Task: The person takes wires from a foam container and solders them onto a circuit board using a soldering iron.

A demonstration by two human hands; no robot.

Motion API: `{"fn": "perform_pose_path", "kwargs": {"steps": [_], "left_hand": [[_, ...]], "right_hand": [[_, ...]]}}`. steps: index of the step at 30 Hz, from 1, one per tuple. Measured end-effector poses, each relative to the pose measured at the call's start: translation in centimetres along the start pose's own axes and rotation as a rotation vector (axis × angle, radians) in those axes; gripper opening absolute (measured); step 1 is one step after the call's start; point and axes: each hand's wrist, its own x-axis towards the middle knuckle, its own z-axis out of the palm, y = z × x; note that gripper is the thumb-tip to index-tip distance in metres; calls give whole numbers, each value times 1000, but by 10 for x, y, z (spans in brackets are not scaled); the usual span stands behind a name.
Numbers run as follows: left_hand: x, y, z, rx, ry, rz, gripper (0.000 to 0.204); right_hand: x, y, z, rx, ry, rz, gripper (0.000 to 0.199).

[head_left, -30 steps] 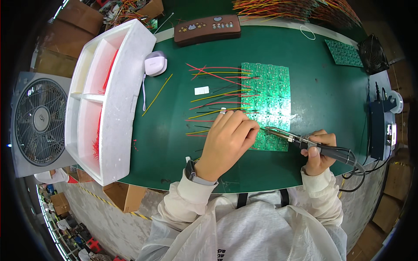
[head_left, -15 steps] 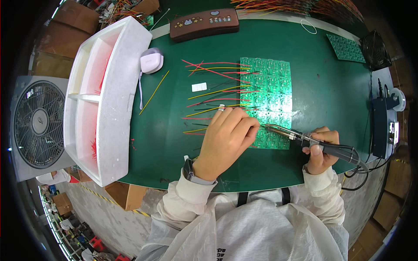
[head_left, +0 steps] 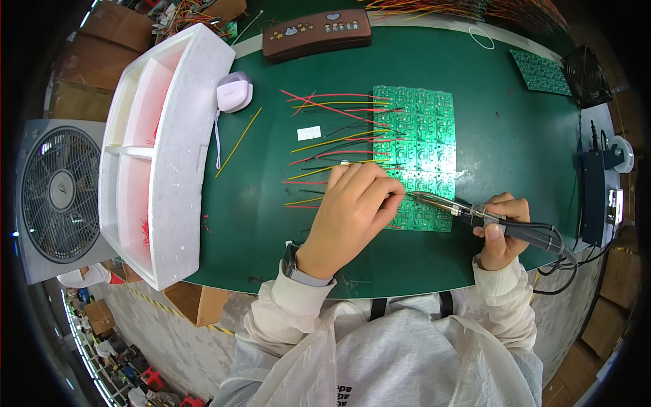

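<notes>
A green circuit board panel (head_left: 434, 129) lies on the bench, with red, yellow and black wires (head_left: 325, 144) reaching leftward from its left part. Over the lower left of the panel is my left hand (head_left: 356, 210), thumb and forefinger pinched together; whatever they hold is hidden. My right hand (head_left: 502, 237) grips a soldering iron (head_left: 468, 214) from the right, with a cable trailing behind it. The iron's tip points left at the panel, close to my left fingertips. I cannot tell whether the tip touches the board.
A white foam box (head_left: 180, 163) with compartments of red wires stands left, beside a fan (head_left: 61, 190). Nearby are a lilac case (head_left: 234, 95) and a loose yellow wire (head_left: 239, 142). A brown pencil case (head_left: 317, 37) lies behind; another board (head_left: 540, 72) and soldering station (head_left: 593, 197) are right.
Both hands keep nearly the same places at the panel, the left still pinched and the right still gripping the soldering iron. The whole view has shifted slightly.
</notes>
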Motion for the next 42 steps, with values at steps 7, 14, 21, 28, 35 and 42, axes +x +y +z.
{"fn": "perform_pose_path", "kwargs": {"steps": [7, 14, 21, 28, 35, 42], "left_hand": [[1, 0, 0, -8, -22, -11, 17], [4, 1, -1, 34, -37, 6, 18], [3, 2, 0, 67, -15, 33, 18], [0, 3, -1, 83, -13, 38, 18], [-8, 27, -19, 182, 26, 28, 27], [-25, 43, 9, 213, 23, 68, 22]], "right_hand": [[1, 1, -3, -9, -33, -28, 29], [-1, 3, -2, -13, -15, -34, 28], [-5, 2, -2, -22, 5, -36, 30], [0, -5, -2, 67, 226, -44, 34], [9, 1, -2, 44, 320, -59, 31], [3, 11, -14, 60, 371, -93, 26]]}}
